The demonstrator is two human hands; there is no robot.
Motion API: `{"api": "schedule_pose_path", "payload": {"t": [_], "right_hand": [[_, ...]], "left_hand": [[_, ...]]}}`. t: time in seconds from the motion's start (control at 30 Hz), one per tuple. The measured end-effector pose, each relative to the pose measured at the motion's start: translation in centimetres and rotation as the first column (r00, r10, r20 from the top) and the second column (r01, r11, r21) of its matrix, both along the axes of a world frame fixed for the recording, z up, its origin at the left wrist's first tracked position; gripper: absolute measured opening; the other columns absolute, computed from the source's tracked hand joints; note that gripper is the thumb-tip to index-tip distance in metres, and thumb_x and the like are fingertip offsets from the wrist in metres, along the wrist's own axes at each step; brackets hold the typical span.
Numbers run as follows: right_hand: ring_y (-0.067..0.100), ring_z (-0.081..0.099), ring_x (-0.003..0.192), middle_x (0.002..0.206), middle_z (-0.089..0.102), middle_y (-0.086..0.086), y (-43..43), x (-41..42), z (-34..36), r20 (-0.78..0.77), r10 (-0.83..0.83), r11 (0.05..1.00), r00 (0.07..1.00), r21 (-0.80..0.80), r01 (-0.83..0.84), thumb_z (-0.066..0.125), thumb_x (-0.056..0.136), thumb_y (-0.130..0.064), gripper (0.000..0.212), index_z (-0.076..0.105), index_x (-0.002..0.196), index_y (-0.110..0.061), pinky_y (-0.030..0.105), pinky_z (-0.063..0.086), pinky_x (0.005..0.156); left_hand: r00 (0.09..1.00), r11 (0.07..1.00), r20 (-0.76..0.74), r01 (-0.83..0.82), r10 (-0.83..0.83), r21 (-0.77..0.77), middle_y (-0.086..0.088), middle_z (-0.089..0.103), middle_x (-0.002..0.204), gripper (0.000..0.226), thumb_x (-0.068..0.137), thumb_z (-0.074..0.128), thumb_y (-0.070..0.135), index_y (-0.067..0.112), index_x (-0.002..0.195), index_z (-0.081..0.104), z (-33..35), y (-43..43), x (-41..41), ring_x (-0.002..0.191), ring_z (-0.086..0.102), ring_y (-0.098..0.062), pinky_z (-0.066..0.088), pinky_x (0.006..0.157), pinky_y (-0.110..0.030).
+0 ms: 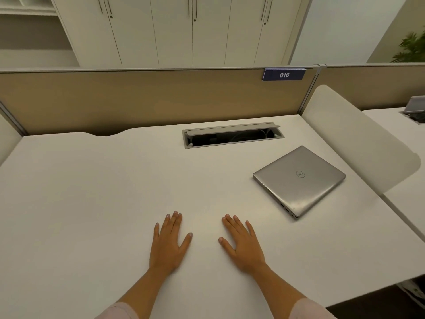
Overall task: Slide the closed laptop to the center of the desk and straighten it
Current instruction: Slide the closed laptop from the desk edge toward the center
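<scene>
laptop (299, 180), silver and closed, lies flat on the white bench (92, 192) toward two o'clock from the hands, near the right edge and just beside the white side divider (358, 143). it sits skewed: its long axis runs from about ten o'clock to four o'clock, not square with the bench's front edge. one corner points up toward the cable box (233, 135), which lies at twelve o'clock with its grey lid raised and a dark slot showing. the edge with the ports faces down-left, toward the near side of the bench. the round logo sits in the middle of the lid.

left hand (169, 244) rests palm down on the bench at about six o'clock, fingers spread wide and flat, holding nothing. right hand (242, 244) lies just beside it, also flat and wide, holding nothing, well apart from the laptop. both hands point away from the person. a blue tag (284, 74) reading 016 hangs on the tan partition at one o'clock.
</scene>
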State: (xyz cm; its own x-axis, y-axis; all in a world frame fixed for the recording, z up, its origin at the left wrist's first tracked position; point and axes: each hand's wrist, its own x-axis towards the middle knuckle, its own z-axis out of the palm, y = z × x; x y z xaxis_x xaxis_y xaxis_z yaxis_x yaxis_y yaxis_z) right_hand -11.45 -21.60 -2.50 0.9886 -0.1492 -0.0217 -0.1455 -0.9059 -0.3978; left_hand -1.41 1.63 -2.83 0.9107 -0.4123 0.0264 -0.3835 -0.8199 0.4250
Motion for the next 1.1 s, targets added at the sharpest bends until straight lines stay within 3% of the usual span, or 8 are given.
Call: {"api": "schedule_pose_path", "payload": {"t": [0.23, 0.37, 0.5, 0.73, 0.93, 1.1], "right_hand": [[-0.004, -0.004, 0.150, 0.161, 0.004, -0.027, 0.0, 0.0, -0.1, 0.000, 0.001, 1.000, 1.000, 0.018, -0.001, 0.025, 0.100, -0.060, 0.062, 0.012, 0.156, -0.038, 0.030, -0.009, 0.122], [0.000, 0.006, 0.152, 0.159, 0.016, -0.027, -0.6, 0.0, -0.1, 0.058, -0.013, 0.996, 0.998, 0.085, 0.008, 0.030, 0.102, -0.052, 0.055, 0.026, 0.154, -0.036, 0.030, 0.000, 0.123], [0.002, 0.015, 0.150, 0.155, 0.035, -0.021, -3.2, 0.2, 0.9, 0.172, -0.111, 0.988, 0.979, 0.127, 0.090, 0.040, 0.103, -0.043, 0.046, 0.038, 0.148, -0.035, 0.030, 0.010, 0.122], [0.018, 0.028, 0.147, 0.151, 0.045, -0.006, -12.1, 0.6, 3.9, 0.277, -0.396, 0.914, 0.876, 0.217, 0.344, 0.055, 0.100, -0.030, 0.047, 0.046, 0.145, -0.024, 0.035, 0.020, 0.118], [0.028, 0.031, 0.146, 0.157, 0.034, 0.009, -19.2, -0.6, 4.8, 0.185, -0.670, 0.740, 0.719, 0.246, 0.627, 0.063, 0.093, -0.026, 0.065, 0.035, 0.150, -0.011, 0.046, 0.028, 0.117], [0.023, 0.019, 0.151, 0.166, 0.013, 0.006, -21.3, -1.7, 3.5, 0.052, -0.721, 0.677, 0.691, 0.267, 0.686, 0.056, 0.096, -0.046, 0.081, 0.015, 0.157, -0.010, 0.045, 0.014, 0.123]], "left_hand": [[1.000, 1.000, 0.010, 0.003, -0.003, -0.007, 0.007, 0.017, 0.162, 0.078, 0.087, 0.018, 0.064, 0.022, 0.153, 0.020, 0.0, -0.2, 0.3, 0.150, 0.008, -0.011, 0.003, 0.122, -0.042], [1.000, 1.000, 0.004, -0.008, 0.008, 0.012, 0.008, 0.017, 0.162, 0.079, 0.086, 0.015, 0.065, 0.024, 0.153, 0.019, 0.2, -0.7, 0.9, 0.150, 0.007, -0.013, 0.001, 0.122, -0.042], [0.999, 0.999, -0.026, -0.047, 0.048, 0.012, 0.007, 0.015, 0.162, 0.074, 0.090, 0.017, 0.061, 0.023, 0.154, 0.017, 0.5, -2.3, 2.1, 0.150, 0.005, -0.015, -0.002, 0.121, -0.045], [0.993, 0.995, -0.107, -0.061, 0.052, -0.084, 0.002, 0.020, 0.162, 0.063, 0.099, 0.033, 0.047, 0.018, 0.153, 0.020, 1.4, -9.5, 4.2, 0.150, 0.008, -0.018, -0.001, 0.121, -0.048], [0.991, 0.979, -0.120, 0.040, -0.065, -0.200, 0.001, 0.023, 0.161, 0.060, 0.099, 0.033, 0.047, 0.018, 0.152, 0.025, 3.5, -18.8, 5.7, 0.150, 0.010, -0.020, 0.004, 0.121, -0.046], [0.983, 0.964, -0.127, 0.099, -0.134, -0.247, 0.000, 0.024, 0.161, 0.062, 0.099, 0.034, 0.050, 0.018, 0.151, 0.026, 4.9, -24.6, 6.5, 0.149, 0.012, -0.021, 0.009, 0.122, -0.044]]}}
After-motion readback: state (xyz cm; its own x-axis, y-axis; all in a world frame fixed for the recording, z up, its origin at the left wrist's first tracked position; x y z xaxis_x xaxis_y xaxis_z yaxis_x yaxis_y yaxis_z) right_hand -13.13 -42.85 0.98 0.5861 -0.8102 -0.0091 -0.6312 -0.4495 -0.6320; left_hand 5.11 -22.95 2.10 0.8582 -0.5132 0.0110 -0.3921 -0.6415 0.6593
